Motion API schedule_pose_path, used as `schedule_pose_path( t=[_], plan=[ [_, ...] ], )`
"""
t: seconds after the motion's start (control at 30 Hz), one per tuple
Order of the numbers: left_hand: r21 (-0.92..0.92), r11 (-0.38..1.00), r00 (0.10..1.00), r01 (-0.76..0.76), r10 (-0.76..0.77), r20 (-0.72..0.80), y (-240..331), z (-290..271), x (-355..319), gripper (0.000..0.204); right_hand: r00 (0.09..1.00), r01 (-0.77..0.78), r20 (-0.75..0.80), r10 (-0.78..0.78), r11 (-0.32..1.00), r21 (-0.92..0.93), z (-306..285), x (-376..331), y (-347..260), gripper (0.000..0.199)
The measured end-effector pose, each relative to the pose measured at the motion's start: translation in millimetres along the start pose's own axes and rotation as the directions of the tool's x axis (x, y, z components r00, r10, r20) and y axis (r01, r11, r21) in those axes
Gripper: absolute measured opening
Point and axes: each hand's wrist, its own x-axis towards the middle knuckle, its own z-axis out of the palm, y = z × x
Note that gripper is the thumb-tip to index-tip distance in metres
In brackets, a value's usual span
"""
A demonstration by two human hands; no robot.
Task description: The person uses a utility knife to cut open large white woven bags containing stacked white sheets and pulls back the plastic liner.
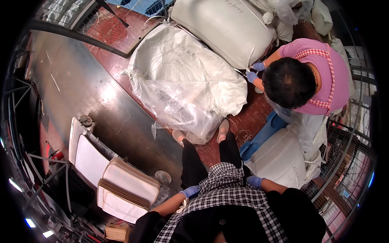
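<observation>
My left hand (190, 191), in a blue-violet glove, rests against my black trousers at the left edge of my checked apron (227, 194). On the other side, my right hand (255, 182) in a similar glove hangs beside my hip, close to a stuffed whitish sack (279, 158). The fingers of both hands are too hidden to read, and I see nothing held. At my feet lies a big white woven sack (182, 73), with crumpled clear plastic film (182, 107) at its near end. A full, pale bale (223, 30) lies beyond it.
At right, a co-worker in a pink top (338, 77) bends over, gloved hands (254, 72) at the bale's corner. On the left are a metal surface (93, 89) and a stack of white-faced boards (129, 182). Wire mesh fencing (344, 150) runs along the right.
</observation>
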Motion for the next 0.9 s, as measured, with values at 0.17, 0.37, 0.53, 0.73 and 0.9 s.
schedule_pose_path(
  t=[0.17, 0.37, 0.53, 0.73, 0.9],
  plan=[
    [0.165, 0.986, 0.97, 0.037, -0.075, 0.229, 46.7, -65.6, -17.6, 0.04, 0.999, 0.013, -0.048, -0.003, 0.976, 0.216, 132.5, 45.0, 78.9, 0.017],
    [0.579, 0.792, 0.98, 0.193, -0.179, -0.082, 163.2, -218.6, -38.5, 0.043, 0.942, -0.249, 0.292, 0.167, 0.929, 0.273, -167.8, 39.7, -80.2, 0.04],
    [0.386, 0.909, 0.621, 0.158, 0.213, -0.754, 141.9, -284.2, 60.3, 0.041, 0.94, -0.238, -0.174, 0.293, 0.93, 0.28, -257.9, 122.2, -20.8, 0.053],
    [0.14, 0.981, 0.648, -0.134, 0.194, -0.736, 140.3, -314.5, 182.7, 0.041, 0.678, -0.303, -0.62, 0.395, 0.919, 0.253, -306.1, 245.4, 60.1, 0.056],
    [0.578, 0.815, 0.817, 0.053, 0.298, -0.494, 142.5, -330.7, 211.2, 0.046, 0.602, -0.471, -0.729, 0.326, 0.882, 0.006, -339.9, 354.0, 98.2, 0.072]
  ],
)
